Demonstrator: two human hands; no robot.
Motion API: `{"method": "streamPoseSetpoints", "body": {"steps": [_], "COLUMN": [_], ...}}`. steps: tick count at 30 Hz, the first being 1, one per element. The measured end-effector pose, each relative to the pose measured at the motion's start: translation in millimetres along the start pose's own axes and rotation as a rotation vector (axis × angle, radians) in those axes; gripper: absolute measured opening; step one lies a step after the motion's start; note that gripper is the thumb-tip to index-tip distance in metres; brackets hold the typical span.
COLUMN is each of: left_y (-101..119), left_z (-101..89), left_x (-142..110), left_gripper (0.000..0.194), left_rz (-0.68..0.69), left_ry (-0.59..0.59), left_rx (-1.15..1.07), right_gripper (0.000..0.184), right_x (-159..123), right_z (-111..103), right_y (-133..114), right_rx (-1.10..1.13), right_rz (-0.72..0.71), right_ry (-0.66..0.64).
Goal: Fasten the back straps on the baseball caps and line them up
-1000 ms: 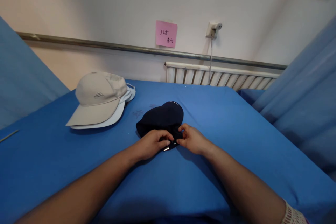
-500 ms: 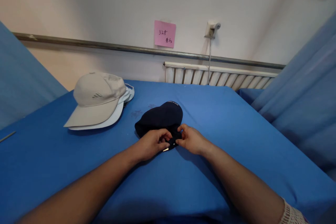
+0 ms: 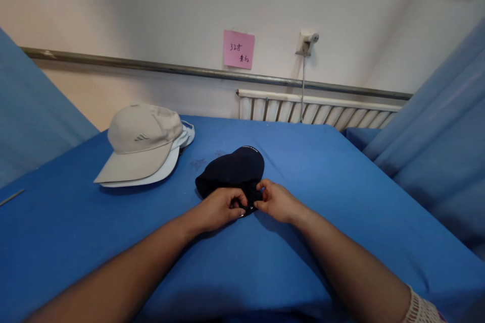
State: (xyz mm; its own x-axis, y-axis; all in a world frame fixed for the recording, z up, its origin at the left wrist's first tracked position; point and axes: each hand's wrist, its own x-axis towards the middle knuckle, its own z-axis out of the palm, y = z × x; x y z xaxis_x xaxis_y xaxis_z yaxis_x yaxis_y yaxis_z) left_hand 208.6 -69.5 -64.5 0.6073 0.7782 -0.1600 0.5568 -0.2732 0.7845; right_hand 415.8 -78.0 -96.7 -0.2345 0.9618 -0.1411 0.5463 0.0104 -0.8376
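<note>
One left hand (image 3: pixel 219 209) and one right hand (image 3: pixel 279 202) pinch the navy cap's (image 3: pixel 234 167) strap (image 3: pixel 251 206), center frame, apparently steadying it. Two nested baseball caps (image 3: pixel 142 133) sit at left.

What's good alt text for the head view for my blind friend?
The left hand and right hand hold a dark cap on a blue table. To their left, a beige cap rests on a pale cap; behind, a pink note.

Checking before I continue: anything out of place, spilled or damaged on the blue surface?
Faint dark marks show on the blue cover just left of the dark cap; stain or print, I can't tell. A thin stick lies at the picture's left edge, away from the stacked caps. No damage shows.
</note>
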Motion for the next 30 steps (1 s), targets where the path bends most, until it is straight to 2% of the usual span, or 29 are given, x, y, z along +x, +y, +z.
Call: {"method": "streamPoseSetpoints", "body": {"steps": [8,14,18,25,30], "left_y": [6,11,10,9,14], "left_z": [-0.6,1.0,1.9,5.3,6.0], "left_x": [-2,-2,-2,-2,-3], "left_gripper": [0.011,0.021,0.016,0.011,0.019], "left_rz": [0.0,0.102,0.109,0.06,0.13], "left_ry": [-0.001,0.019,0.022,0.102,0.126], "left_rx": [-0.007,0.098,0.175,0.166,0.26], "right_gripper": [0.034,0.034,0.035,0.034,0.034], "right_x": [2,1,1,0,1], "right_z": [2,1,0,0,0], "right_y": [3,2,1,1,2], "right_rx": [0.045,0.042,0.018,-0.008,0.018], "right_rz": [-0.006,-0.008,-0.003,-0.01,-0.017], "right_ry": [-0.017,-0.015,-0.012,-0.013,-0.015]}}
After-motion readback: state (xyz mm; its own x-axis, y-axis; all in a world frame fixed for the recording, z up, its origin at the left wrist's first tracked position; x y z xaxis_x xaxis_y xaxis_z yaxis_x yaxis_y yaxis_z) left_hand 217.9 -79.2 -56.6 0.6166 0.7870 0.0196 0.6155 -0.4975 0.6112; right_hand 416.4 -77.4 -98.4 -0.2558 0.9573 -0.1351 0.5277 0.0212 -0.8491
